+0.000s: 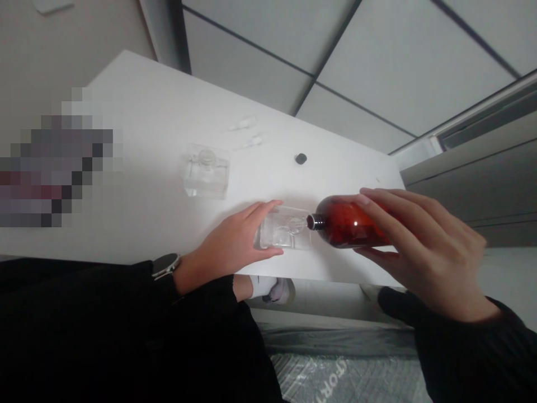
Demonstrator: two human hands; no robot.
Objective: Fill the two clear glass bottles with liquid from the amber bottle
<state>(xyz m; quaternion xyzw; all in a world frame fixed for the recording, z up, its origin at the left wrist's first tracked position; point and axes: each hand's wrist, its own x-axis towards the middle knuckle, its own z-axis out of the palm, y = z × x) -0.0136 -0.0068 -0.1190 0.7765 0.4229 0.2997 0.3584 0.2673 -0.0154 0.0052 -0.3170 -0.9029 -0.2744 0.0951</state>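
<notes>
My left hand (232, 243) is wrapped round a small clear glass bottle (283, 228) that stands near the front edge of the white table (146, 196). My right hand (419, 252) grips an amber brown bottle (348, 223), tipped on its side. Its dark threaded neck (315, 222) sits right at the mouth of the clear bottle. I cannot tell whether liquid flows. A watch (165, 265) is on my left wrist, and both arms wear black sleeves.
A second clear square glass bottle (206, 170) stands farther back on the table. Behind it lie two small white spray or dropper tops (247, 131). A small black cap (301, 159) rests toward the right. A blurred-out patch covers the left side.
</notes>
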